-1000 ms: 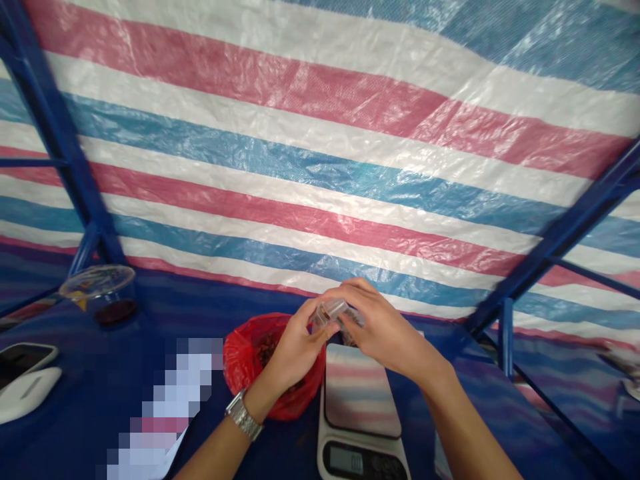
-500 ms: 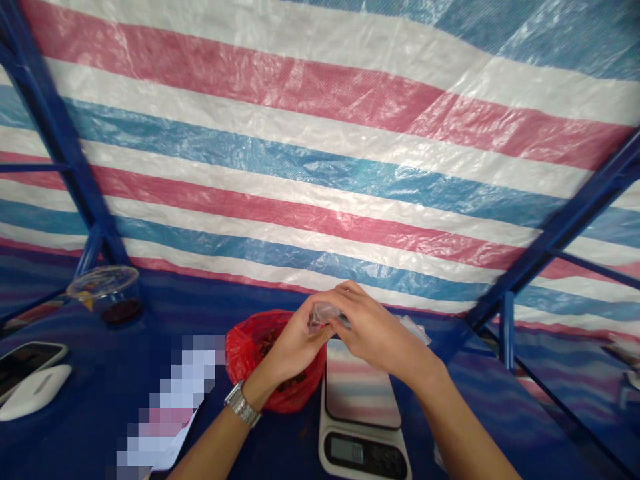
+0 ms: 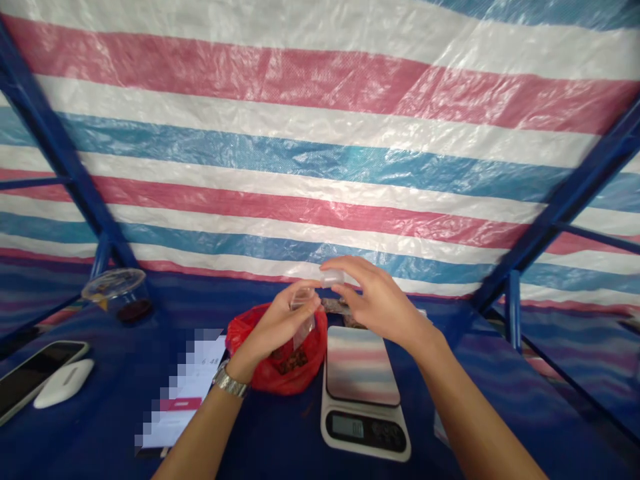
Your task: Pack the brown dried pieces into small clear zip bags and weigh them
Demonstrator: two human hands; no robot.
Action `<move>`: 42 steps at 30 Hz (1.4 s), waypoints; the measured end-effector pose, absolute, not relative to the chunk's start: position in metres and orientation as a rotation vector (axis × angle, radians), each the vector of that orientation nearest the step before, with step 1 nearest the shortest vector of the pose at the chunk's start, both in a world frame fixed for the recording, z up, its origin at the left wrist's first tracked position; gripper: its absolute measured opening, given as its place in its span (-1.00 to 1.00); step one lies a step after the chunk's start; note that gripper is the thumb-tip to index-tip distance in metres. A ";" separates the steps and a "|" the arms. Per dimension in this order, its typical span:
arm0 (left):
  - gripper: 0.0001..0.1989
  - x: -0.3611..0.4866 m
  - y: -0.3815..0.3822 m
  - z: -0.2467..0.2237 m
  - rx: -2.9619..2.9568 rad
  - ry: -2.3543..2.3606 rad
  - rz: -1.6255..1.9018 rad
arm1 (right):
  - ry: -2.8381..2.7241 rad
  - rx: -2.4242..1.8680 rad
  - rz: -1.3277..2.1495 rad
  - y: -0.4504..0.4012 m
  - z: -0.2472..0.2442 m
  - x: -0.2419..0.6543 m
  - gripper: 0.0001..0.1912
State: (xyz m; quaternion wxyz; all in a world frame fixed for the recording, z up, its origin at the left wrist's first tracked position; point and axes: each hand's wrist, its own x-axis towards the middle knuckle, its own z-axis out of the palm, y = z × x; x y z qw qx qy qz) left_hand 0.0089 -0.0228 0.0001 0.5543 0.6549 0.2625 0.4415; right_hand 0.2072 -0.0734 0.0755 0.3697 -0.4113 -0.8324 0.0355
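Note:
My left hand (image 3: 278, 319) is closed round a small clear plastic bottle (image 3: 303, 327), tilted above the red plastic bag (image 3: 261, 381). Brown dried pieces (image 3: 293, 362) lie inside that bag. Between thumb and fingers, my right hand (image 3: 376, 293) pinches a translucent white cap (image 3: 332, 277), apart from the bottle's mouth and slightly higher. Below the right hand stands a white kitchen scale (image 3: 363, 367) with nothing on its plate; its display seems to read 0.0. Behind the scale, partly hidden by the right hand, is a brownish item (image 3: 336, 306) whose kind I cannot make out.
On the blue table at left lie a phone (image 3: 43, 370), a white earbud case (image 3: 65, 383) and a lit-screen device (image 3: 187, 390). A clear lidded tub (image 3: 125, 297) with dark contents stands farther back. Striped tarp (image 3: 320, 173) and blue posts (image 3: 514, 310) bound the far side.
My hands were together around the clear bottle; now they are apart, the cap in the right hand and the bottle in the left. The camera view has shifted slightly.

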 end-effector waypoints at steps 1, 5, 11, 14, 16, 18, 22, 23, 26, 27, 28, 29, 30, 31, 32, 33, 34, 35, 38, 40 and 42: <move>-0.61 0.004 -0.020 0.002 1.522 0.684 1.089 | -2.117 -1.074 0.067 -0.073 0.076 0.207 -0.61; -0.69 -0.018 -0.009 0.009 1.523 0.881 1.231 | -2.272 -1.087 0.176 -0.075 0.068 0.196 -0.53; -0.80 -0.031 -0.004 0.010 1.571 0.923 1.244 | -2.597 -1.103 0.337 -0.077 0.028 0.150 -0.59; -0.82 -0.033 -0.008 0.016 1.524 0.890 1.272 | -2.688 -1.150 0.395 -0.077 0.013 0.136 -0.62; -0.83 -0.035 -0.010 0.020 1.508 0.853 1.287 | -2.714 -1.167 0.426 -0.076 0.008 0.136 -0.60; -0.83 -0.038 -0.010 0.020 1.544 0.879 1.259 | -2.721 -1.191 0.428 -0.074 0.007 0.141 -0.55; -0.79 -0.043 -0.001 0.005 1.858 1.121 1.085 | -2.714 -1.252 0.379 -0.066 0.004 0.154 -0.56; -0.75 -0.044 0.002 -0.001 1.934 1.179 1.034 | -2.695 -1.255 0.356 -0.063 0.003 0.155 -0.58; -0.64 -0.053 0.007 -0.015 2.042 1.275 0.899 | -2.597 -1.250 0.288 -0.056 -0.003 0.152 -0.63; -0.62 -0.056 0.006 -0.017 2.056 1.288 0.858 | -2.568 -1.251 0.277 -0.055 -0.005 0.150 -0.63; -0.61 -0.060 0.005 -0.020 2.073 1.302 0.808 | -2.549 -1.249 0.282 -0.054 -0.006 0.147 -0.63; -0.61 -0.063 0.004 -0.021 2.088 1.314 0.753 | -2.536 -1.248 0.298 -0.053 -0.008 0.145 -0.63; -0.61 -0.066 0.002 -0.022 2.100 1.321 0.700 | -2.529 -1.244 0.320 -0.053 -0.008 0.142 -0.62; -0.62 -0.068 0.001 -0.022 2.112 1.324 0.652 | -2.526 -1.238 0.336 -0.054 -0.008 0.140 -0.62; -0.62 -0.069 0.000 -0.022 2.127 1.323 0.613 | -2.526 -1.231 0.340 -0.054 -0.008 0.139 -0.63; -0.63 -0.069 -0.002 -0.021 2.144 1.319 0.586 | -2.528 -1.223 0.334 -0.055 -0.008 0.137 -0.66; -0.62 -0.068 -0.002 -0.020 2.162 1.312 0.569 | -2.529 -1.217 0.320 -0.057 -0.007 0.136 -0.68; -0.61 -0.066 -0.003 -0.019 2.180 1.304 0.561 | -2.531 -1.215 0.310 -0.058 -0.007 0.135 -0.69; -0.56 -0.059 -0.005 -0.014 2.222 1.281 0.565 | -2.554 -1.248 0.328 -0.062 -0.007 0.132 -0.68; -0.55 -0.054 -0.005 -0.011 2.230 1.297 0.607 | -2.580 -1.308 0.319 -0.063 -0.009 0.130 -0.67; -0.51 -0.051 -0.006 -0.009 2.223 1.349 0.657 | -2.593 -1.381 0.271 -0.063 -0.013 0.129 -0.67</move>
